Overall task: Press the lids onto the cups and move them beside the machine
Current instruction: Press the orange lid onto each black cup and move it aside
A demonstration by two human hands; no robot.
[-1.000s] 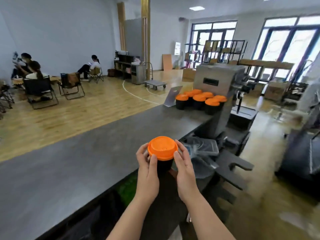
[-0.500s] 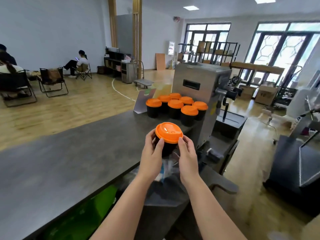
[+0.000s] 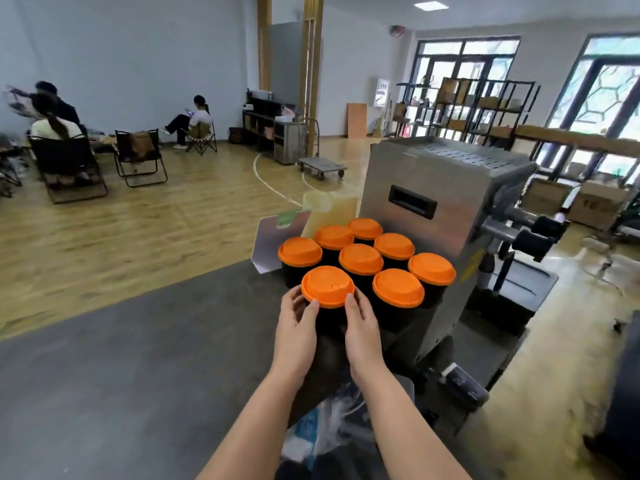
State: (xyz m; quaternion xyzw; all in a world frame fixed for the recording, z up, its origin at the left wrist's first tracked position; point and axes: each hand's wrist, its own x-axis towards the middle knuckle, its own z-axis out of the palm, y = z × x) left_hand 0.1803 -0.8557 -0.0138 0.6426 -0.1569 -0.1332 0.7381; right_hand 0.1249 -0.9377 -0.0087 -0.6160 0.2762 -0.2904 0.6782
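View from the head camera. A black cup [image 3: 329,318] capped with an orange lid [image 3: 327,286] sits between the two hands at the near edge of a cluster of lidded cups [image 3: 377,258]. The left hand [image 3: 296,329] curls round the cup's left side, thumb tip just under the lid's rim; the right hand [image 3: 362,329] curls round its right side, fingertips touching the lid's edge. Whether the cup's base rests on the grey counter [image 3: 138,358] cannot be told, since the hands hide it. Seven further black cups with orange lids stand close together behind and to the right of the held cup, just beside the flank of the stainless-steel machine [image 3: 440,209]. A small white card [image 3: 273,244] leans upright at the cluster's left. Crumpled clear plastic [image 3: 322,431] lies below the forearms, off the counter's near edge.
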